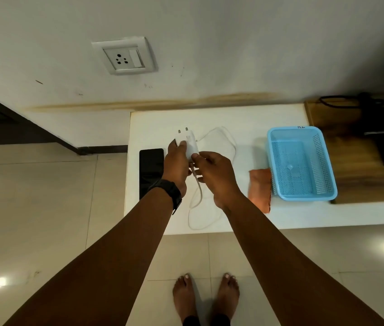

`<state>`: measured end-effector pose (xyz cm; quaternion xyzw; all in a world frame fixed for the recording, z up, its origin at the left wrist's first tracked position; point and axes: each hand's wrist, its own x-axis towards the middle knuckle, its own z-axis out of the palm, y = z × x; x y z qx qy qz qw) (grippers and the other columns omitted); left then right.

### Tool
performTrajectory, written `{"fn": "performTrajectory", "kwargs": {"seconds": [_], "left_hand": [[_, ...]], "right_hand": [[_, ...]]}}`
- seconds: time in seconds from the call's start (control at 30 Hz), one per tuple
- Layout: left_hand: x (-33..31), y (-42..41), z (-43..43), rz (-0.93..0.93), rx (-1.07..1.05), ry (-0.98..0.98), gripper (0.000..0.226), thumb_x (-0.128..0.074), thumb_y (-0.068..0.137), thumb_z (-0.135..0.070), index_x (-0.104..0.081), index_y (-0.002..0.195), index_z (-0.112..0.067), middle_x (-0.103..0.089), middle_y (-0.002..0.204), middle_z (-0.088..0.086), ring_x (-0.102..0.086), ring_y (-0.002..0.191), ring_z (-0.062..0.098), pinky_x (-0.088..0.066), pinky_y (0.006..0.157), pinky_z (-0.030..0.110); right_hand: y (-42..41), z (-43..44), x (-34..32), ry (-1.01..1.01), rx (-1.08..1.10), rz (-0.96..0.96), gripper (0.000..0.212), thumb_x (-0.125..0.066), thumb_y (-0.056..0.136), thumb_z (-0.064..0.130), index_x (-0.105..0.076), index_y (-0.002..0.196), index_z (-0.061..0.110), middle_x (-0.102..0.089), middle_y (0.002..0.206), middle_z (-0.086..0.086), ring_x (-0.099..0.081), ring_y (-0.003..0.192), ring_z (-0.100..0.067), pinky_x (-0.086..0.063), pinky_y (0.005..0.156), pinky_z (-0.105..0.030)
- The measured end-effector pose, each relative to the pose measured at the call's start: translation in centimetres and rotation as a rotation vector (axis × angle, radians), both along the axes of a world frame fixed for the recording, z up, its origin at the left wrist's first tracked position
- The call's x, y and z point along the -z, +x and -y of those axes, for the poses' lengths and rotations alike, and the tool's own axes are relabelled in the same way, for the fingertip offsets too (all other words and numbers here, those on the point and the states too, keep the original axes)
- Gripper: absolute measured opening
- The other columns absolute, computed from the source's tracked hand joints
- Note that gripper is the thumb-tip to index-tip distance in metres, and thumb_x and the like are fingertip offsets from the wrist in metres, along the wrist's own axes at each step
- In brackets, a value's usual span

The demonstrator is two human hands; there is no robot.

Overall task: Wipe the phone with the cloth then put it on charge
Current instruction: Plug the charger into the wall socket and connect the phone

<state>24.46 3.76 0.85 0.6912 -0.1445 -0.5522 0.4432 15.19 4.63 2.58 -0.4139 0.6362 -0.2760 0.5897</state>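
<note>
Both hands meet above the white bench (pixel 233 118). The left hand (pixel 176 161) has its grip around the white charger (pixel 189 143), its 2 pins facing the wall; the right hand (pixel 216 175) pinches the cable (pixel 198 184) at the charger's base. The phone (pixel 151 170) lies flat at the bench's left edge, and the orange cloth (pixel 259 189) rests against the blue basket (pixel 301 163).

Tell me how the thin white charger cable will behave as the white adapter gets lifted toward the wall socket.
The thin white charger cable lies in loose loops on the white table, so it is probably floppy and will trail. It looks light, unlikely to resist the left hand or right hand holding the white adapter. A loop might snag.
</note>
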Motion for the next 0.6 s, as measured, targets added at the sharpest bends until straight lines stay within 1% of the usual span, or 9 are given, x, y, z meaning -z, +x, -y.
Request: {"fn": "performTrajectory", "kwargs": {"seconds": [0.07, 0.13, 0.2, 0.27, 0.37, 0.47, 0.53, 0.6], "left_hand": [[-0.4, 0.4, -0.1, 0.017, 0.043, -0.017, 0.037, -0.042, 0.102, -0.027, -0.051, 0.138, -0.023, -0.063, 0.124, 0.006, -0.060, 0.093, 0.020, -0.047, 0.073, 0.032], [-0.6, 0.9, -0.3, 0.018, 0.067, -0.032, 0.037, -0.049, 0.099, -0.027, -0.056, 0.134, -0.022, -0.067, 0.121, 0.004, -0.062, 0.094, 0.018, -0.044, 0.071, 0.028], [-0.9, 1.5, -0.6, 0.013, 0.085, -0.043, 0.033, -0.056, 0.095, -0.030, -0.062, 0.127, -0.022, -0.071, 0.114, 0.003, -0.065, 0.094, 0.018, -0.045, 0.073, 0.029], [-1.0, 2.0, -0.8, 0.005, 0.072, -0.039, 0.029, -0.059, 0.095, -0.033, -0.066, 0.120, -0.021, -0.073, 0.108, 0.002, -0.066, 0.093, 0.018, -0.047, 0.077, 0.031], [-1.2, 3.0, -1.0, 0.004, -0.023, -0.037, 0.023, -0.057, 0.096, -0.036, -0.068, 0.112, -0.023, -0.072, 0.108, 0.001, -0.063, 0.093, 0.018, -0.048, 0.081, 0.033], [-1.2, 4.3, -1.2, 0.013, -0.083, -0.013, 0.030, -0.054, 0.097, -0.042, -0.067, 0.114, -0.021, -0.070, 0.111, 0.002, -0.062, 0.094, 0.020, -0.049, 0.080, 0.032], [-1.1, 5.3, -1.5, 0.008, -0.111, 0.016, 0.038, -0.052, 0.096, -0.049, -0.067, 0.113, -0.019, -0.071, 0.111, 0.006, -0.065, 0.097, 0.022, -0.050, 0.083, 0.034], [-1.1, 6.3, -2.0, 0.003, -0.167, 0.034, 0.042, -0.050, 0.096, -0.052, -0.068, 0.111, -0.018, -0.072, 0.108, 0.008, -0.066, 0.096, 0.023, -0.050, 0.085, 0.036]], "right_hand": [[0.2, 0.3, 0.0, 0.049, 0.026, 0.014, 0.017, -0.062, 0.089, 0.033, -0.069, 0.097, 0.020, -0.074, 0.093, -0.003, -0.070, 0.088, -0.022, -0.058, 0.086, -0.044], [0.4, 0.7, 0.1, 0.119, 0.039, 0.058, 0.021, -0.064, 0.088, 0.035, -0.071, 0.094, 0.016, -0.074, 0.093, -0.010, -0.070, 0.086, -0.022, -0.059, 0.083, -0.042], [0.6, 1.2, 0.0, 0.176, 0.035, 0.120, 0.024, -0.067, 0.088, 0.036, -0.071, 0.093, 0.014, -0.073, 0.098, -0.017, -0.066, 0.082, -0.021, -0.058, 0.079, -0.038], [0.8, 1.6, 0.1, 0.197, 0.032, 0.172, 0.029, -0.068, 0.088, 0.033, -0.070, 0.104, 0.009, -0.072, 0.102, -0.018, -0.067, 0.084, -0.023, -0.058, 0.078, -0.035], [1.7, 2.3, -0.1, 0.202, 0.042, 0.215, 0.032, -0.069, 0.088, 0.026, -0.067, 0.111, 0.004, -0.072, 0.100, -0.017, -0.068, 0.083, -0.025, -0.058, 0.076, -0.033], [3.4, 3.1, -0.5, 0.226, 0.064, 0.256, 0.031, -0.069, 0.088, 0.023, -0.065, 0.110, 0.003, -0.070, 0.094, -0.015, -0.067, 0.078, -0.024, -0.058, 0.073, -0.033], [4.8, 3.8, -0.8, 0.253, 0.068, 0.285, 0.029, -0.069, 0.088, 0.021, -0.064, 0.110, 0.002, -0.070, 0.092, -0.014, -0.068, 0.076, -0.023, -0.058, 0.078, -0.036], [6.3, 4.6, -1.0, 0.297, 0.076, 0.325, 0.030, -0.066, 0.090, 0.018, -0.061, 0.112, -0.001, -0.070, 0.096, -0.015, -0.068, 0.074, -0.023, -0.057, 0.083, -0.040]]}}
